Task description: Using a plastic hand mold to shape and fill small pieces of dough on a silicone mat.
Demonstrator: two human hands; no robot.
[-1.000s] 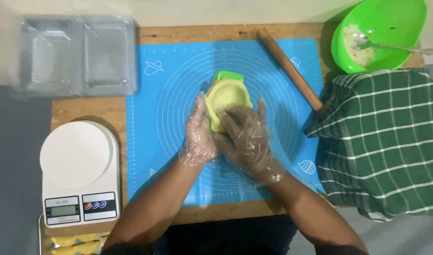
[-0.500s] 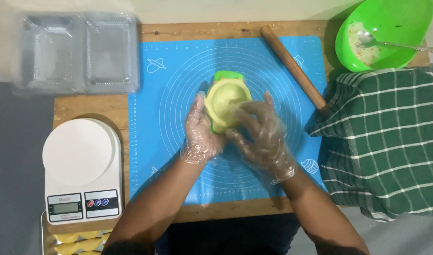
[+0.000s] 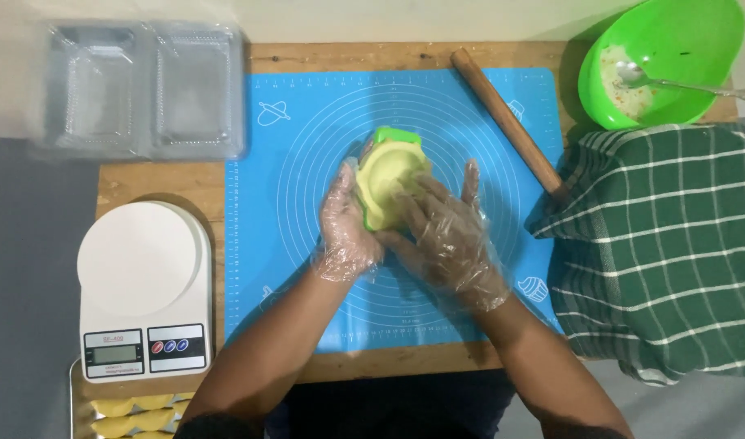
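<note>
On the wooden table point(image 3: 185, 175) lies a blue baking mat point(image 3: 324, 122), flanked by a rolling pin point(image 3: 511, 126) and kitchen scale point(image 3: 145, 289). Mid-mat, the gloved left hand point(image 3: 346, 228) cups a green dumpling press point(image 3: 389, 183) lined with pale dough; the right hand point(image 3: 446, 236) lies fingers spread, pressing it.

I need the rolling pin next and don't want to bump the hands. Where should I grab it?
Probably the rolling pin at its upper end, coming from the mat's top edge: it lies diagonally, that end bare, while the lower end touches the checked cloth.
</note>
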